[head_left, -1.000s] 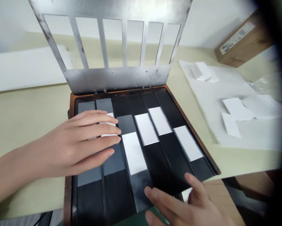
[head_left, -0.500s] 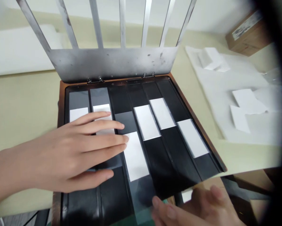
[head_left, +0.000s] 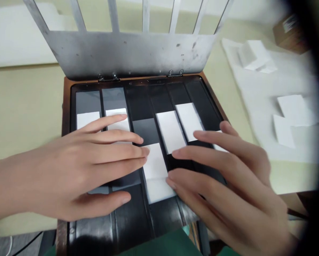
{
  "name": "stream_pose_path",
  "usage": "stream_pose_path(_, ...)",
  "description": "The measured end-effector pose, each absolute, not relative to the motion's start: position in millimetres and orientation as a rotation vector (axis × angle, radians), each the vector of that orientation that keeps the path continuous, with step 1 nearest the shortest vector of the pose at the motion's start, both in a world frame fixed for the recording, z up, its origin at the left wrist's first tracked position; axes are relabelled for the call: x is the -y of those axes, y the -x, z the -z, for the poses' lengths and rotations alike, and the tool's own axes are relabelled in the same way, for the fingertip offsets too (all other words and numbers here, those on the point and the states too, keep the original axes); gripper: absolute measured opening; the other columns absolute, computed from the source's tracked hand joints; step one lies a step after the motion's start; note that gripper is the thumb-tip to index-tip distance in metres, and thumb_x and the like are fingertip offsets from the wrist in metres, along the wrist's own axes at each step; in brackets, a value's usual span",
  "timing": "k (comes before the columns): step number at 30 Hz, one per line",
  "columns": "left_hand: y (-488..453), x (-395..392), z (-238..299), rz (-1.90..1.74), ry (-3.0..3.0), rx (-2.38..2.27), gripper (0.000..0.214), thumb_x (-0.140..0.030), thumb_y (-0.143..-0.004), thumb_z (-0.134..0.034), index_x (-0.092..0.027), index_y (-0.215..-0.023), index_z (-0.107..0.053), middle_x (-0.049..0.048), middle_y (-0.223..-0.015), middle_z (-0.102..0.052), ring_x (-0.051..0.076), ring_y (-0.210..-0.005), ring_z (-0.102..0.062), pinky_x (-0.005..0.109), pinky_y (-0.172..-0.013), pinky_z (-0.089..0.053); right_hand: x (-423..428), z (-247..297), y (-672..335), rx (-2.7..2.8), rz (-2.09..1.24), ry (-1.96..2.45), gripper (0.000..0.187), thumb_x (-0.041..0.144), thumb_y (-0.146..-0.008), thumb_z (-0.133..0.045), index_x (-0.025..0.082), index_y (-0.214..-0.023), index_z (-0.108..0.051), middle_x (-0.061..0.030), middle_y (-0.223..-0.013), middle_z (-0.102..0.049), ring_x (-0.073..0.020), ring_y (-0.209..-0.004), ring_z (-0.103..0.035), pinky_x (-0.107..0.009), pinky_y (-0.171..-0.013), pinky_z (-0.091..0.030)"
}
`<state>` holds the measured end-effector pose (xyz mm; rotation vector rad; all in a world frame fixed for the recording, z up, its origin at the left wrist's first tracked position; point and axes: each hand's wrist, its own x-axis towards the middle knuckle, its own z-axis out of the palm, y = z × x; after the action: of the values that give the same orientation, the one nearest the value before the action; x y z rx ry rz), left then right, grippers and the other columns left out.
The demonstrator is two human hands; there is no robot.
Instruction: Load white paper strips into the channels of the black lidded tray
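My left hand (head_left: 81,167) lies flat with fingers spread across the left columns of a black slotted tray (head_left: 129,213). Its middle fingertips touch the left edge of a white card (head_left: 155,160) in the third column. A clear film strip (head_left: 159,190) is folded up over the lower part of that card. My right hand (head_left: 228,181) reaches in from the right, thumb and index finger pinched together at the strip's right edge. Its other fingers stretch over two neighbouring white cards (head_left: 171,131). Two more cards (head_left: 116,117) are partly covered by my left fingers.
Hinged upright behind the tray is a slotted metal frame (head_left: 129,53). To the right, a white sheet (head_left: 258,96) bears loose white cards (head_left: 295,110) and a stack (head_left: 255,55). A brown box (head_left: 290,35) stands at the back right.
My right hand has moved up from below the tray onto its right side. The film's lower end, hanging toward me before, now folds over the card. My left hand stays in place.
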<state>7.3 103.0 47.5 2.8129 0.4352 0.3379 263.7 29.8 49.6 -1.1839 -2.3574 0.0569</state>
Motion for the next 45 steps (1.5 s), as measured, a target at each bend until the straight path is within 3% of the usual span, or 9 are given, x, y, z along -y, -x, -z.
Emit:
stream_pose_path(8, -8, -101, -49, -0.362, -2.766, -0.437, 0.037, -0.033, -0.089, -0.053, -0.022, -0.123, -0.054, 0.0006, -0.115, -0.065, 0.021, -0.120, -0.053, 0.049, -0.122, -0.014, -41, -40, -251, 2.312, -0.140, 1.196, 0.014, 0.004, -0.081, -0.064, 0.017, -0.085, -0.065, -0.0033, -0.103, -0.066, -0.0255, -0.122, -0.049, -0.057, -0.112, -0.031)
stream_pose_path(15, -6, -103, -48, -0.239, -2.857, -0.356, 0.039, -0.039, -0.088, -0.051, -0.030, -0.126, -0.054, 0.0015, -0.127, -0.058, 0.022, -0.125, -0.050, 0.053, -0.122, -0.009, -41, -41, -251, 2.329, -0.121, 1.215, 0.013, 0.004, -0.081, -0.063, 0.017, -0.085, -0.065, -0.0042, -0.101, -0.066, -0.0260, -0.121, -0.049, -0.057, -0.112, -0.031)
stream_pose_path(25, -7, -100, -45, -0.294, -2.880, -0.389, 0.044, -0.048, -0.088, -0.052, -0.026, -0.127, -0.053, -0.0002, -0.129, -0.057, 0.019, -0.122, -0.051, 0.049, -0.123, -0.011, -40, -39, -250, 2.322, -0.082, 1.256, 0.015, 0.003, -0.081, -0.062, 0.016, -0.087, -0.065, -0.0050, -0.103, -0.066, -0.0261, -0.122, -0.049, -0.056, -0.112, -0.032)
stream_pose_path(30, -10, -98, -47, -0.306, -2.840, -0.419, 0.039, -0.037, -0.085, -0.056, -0.025, -0.123, -0.056, -0.0013, -0.127, -0.059, 0.019, -0.120, -0.053, 0.047, -0.123, -0.013, -34, -46, -259, 2.219, -0.059, 1.306, 0.007, 0.013, -0.086, -0.062, 0.016, -0.090, -0.067, -0.0059, -0.103, -0.069, -0.0241, -0.118, -0.053, -0.052, -0.112, -0.035)
stream_pose_path(33, -11, -97, -46, -0.325, -2.819, -0.453, 0.037, -0.033, -0.086, -0.056, -0.025, -0.122, -0.057, -0.0021, -0.124, -0.060, 0.019, -0.118, -0.055, 0.048, -0.122, -0.015, -20, -39, -262, 2.315, -0.039, 1.168, 0.014, 0.017, -0.090, -0.055, 0.019, -0.094, -0.068, -0.0020, -0.108, -0.071, -0.0204, -0.117, -0.056, -0.047, -0.114, -0.033)
stream_pose_path(38, -13, -96, -46, -0.319, -2.817, -0.450, 0.034, -0.034, -0.089, -0.053, -0.025, -0.121, -0.059, -0.0020, -0.123, -0.061, 0.018, -0.116, -0.055, 0.047, -0.122, -0.016, 7, -18, -262, 2.512, 0.205, 0.902, 0.031, 0.027, -0.099, -0.039, 0.030, -0.097, -0.070, 0.0096, -0.121, -0.064, -0.0136, -0.132, -0.043, -0.039, -0.118, -0.024)
stream_pose_path(45, -12, -94, -46, -0.310, -2.788, -0.477, 0.033, -0.033, -0.091, -0.051, -0.024, -0.122, -0.059, -0.0006, -0.122, -0.060, 0.018, -0.117, -0.054, 0.049, -0.122, -0.015, 15, -17, -262, 2.629, 0.129, 0.976, 0.036, 0.035, -0.101, -0.035, 0.022, -0.118, -0.063, 0.0007, -0.133, -0.056, -0.0154, -0.128, -0.048, -0.040, -0.117, -0.023)
